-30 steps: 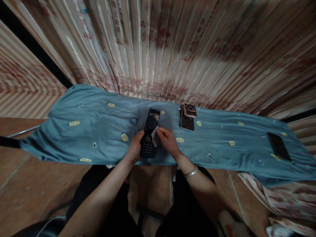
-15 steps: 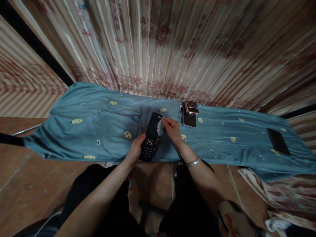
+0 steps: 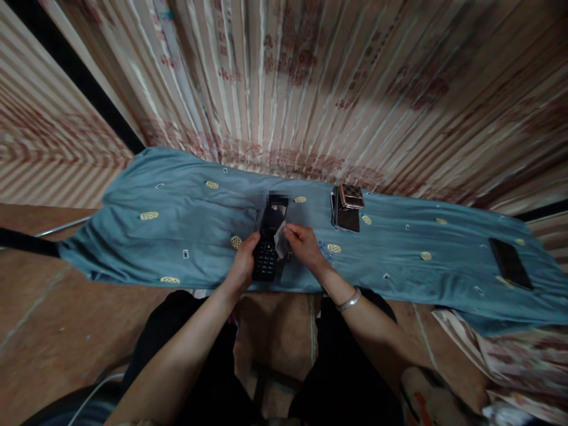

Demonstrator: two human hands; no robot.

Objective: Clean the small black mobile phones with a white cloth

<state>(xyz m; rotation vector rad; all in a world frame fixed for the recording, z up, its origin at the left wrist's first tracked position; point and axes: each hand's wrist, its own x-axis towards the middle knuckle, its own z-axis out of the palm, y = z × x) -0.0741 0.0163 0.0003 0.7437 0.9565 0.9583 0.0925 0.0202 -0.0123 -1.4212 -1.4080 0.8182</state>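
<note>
At the phone (image 3: 265, 266), cloth (image 3: 280, 241) now lower

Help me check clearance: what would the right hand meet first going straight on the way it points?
Probably the open black keypad flip phone, at its upper half, past the thin whitish sheet the right hand pinches; depth is unclear.
</note>
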